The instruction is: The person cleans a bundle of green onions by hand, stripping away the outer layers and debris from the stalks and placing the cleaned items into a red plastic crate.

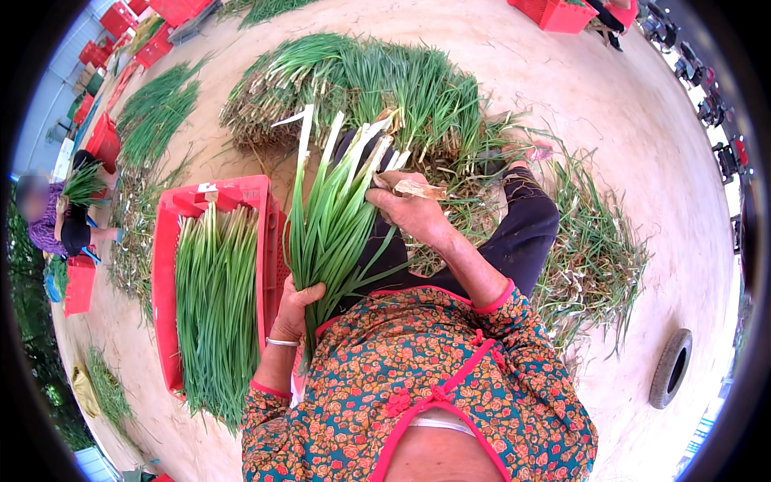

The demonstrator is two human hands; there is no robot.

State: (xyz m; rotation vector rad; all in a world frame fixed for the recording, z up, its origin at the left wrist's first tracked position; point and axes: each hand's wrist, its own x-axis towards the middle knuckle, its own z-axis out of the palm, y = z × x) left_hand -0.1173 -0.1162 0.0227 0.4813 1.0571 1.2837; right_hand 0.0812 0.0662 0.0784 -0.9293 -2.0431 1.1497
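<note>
- Green stalks (329,213) slant before me in a loose bunch, right of the red crate (166,297), white ends far, leaves near.
- Right hand (414,210) of mine curls at the white ends; I cannot tell what it grips.
- Left hand (299,304) closes round the leaves, nearer me.
- Dry brown strip (422,190) touches my right hand.
- Pale bracelet (281,343) circles my left wrist.
</note>
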